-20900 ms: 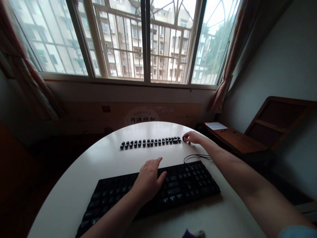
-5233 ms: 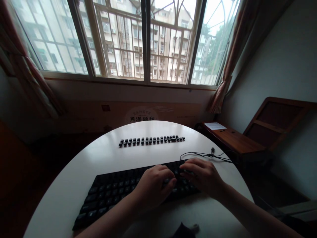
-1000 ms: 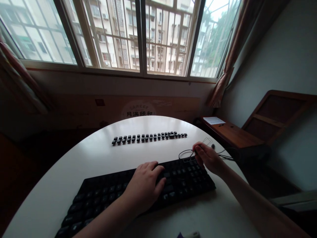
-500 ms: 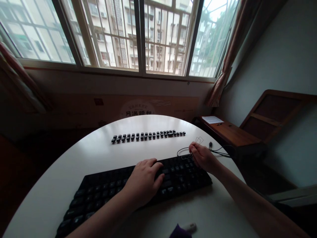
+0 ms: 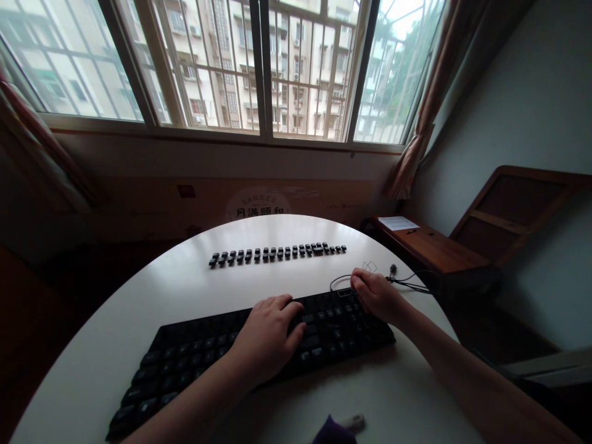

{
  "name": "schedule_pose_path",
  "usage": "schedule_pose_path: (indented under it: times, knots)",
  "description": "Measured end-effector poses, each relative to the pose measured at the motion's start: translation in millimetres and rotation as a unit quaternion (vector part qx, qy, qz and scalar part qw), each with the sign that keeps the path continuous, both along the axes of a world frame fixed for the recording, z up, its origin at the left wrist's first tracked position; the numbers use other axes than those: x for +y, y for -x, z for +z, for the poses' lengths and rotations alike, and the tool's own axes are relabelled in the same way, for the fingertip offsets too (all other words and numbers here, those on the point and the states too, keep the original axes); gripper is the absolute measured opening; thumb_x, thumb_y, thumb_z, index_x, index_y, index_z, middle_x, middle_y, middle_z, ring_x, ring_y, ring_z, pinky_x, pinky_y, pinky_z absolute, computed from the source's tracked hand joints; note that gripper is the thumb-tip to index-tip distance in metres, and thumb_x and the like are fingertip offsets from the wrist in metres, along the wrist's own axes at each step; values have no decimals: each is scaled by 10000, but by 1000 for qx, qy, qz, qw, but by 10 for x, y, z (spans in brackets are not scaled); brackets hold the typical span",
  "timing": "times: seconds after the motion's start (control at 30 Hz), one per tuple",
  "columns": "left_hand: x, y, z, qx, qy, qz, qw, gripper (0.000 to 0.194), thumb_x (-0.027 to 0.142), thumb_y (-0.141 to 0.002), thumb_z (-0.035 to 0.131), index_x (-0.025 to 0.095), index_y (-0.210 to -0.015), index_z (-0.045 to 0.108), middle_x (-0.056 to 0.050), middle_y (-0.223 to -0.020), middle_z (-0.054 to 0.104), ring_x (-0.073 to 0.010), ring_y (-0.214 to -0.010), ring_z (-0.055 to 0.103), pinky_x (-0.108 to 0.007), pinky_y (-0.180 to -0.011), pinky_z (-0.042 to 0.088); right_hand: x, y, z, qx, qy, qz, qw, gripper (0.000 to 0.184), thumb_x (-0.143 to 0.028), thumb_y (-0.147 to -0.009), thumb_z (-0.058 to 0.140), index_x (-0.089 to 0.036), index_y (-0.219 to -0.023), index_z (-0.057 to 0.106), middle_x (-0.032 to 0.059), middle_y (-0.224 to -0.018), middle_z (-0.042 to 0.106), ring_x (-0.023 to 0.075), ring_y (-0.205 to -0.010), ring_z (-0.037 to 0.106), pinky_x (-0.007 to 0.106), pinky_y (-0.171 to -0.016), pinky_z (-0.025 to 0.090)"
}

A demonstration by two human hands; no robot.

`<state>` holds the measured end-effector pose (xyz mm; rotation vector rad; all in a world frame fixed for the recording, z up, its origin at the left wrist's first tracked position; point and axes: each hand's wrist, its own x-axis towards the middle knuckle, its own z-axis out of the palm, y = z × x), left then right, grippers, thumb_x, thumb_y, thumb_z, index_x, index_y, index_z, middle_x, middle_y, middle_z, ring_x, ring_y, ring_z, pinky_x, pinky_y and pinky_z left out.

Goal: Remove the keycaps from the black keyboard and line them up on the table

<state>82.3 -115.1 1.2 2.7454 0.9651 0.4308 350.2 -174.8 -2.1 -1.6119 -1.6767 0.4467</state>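
Observation:
A black keyboard (image 5: 203, 345) lies at a slant across the white table. My left hand (image 5: 272, 330) rests on its middle, palm down, with fingers and thumb apart; the keys beneath are hidden. Over the keyboard's right rear corner, my right hand (image 5: 372, 293) is closed in a fist. Thin wire loops stick up behind the fist, so it grips what looks like a wire keycap puller (image 5: 369, 267); the handle is hidden by the fingers. Beyond the keyboard, several loose black keycaps (image 5: 272, 254) stand in two rows.
A black cable (image 5: 409, 283) with a dark plug (image 5: 393, 269) runs off the table's right side. Near the front edge lies a purple item (image 5: 333, 431) beside a small pale stick-like piece (image 5: 355, 422). A wooden chair (image 5: 444, 246) with paper on it stands at right.
My right hand has shifted very slightly left, and the wire loops have turned a little. My left hand stays put on the keyboard.

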Motion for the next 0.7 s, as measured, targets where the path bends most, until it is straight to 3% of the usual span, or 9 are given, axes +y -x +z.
schedule_pose_path:
  times: [0.37,0.7]
  knots:
    - [9,2,-13,1,1,4,1000,334,388,-897,520,255,-1178,642,-85,-1278,601,-302,-1154,554,-486,-1016,410,-21,77,60,-118,-35,13,992,214,-234,-940,365,-220,-729,397,-63,-534,383,124,-482,422,262,-549,301]
    - [-12,7,30,8,-2,4,1000,334,386,-903,505,249,-1175,645,-86,-1264,609,-293,-1137,563,-468,-1008,420,-27,93,56,-123,-41,20,991,210,-224,-924,373,-220,-715,390,-67,-521,357,118,-465,392,257,-536,286]
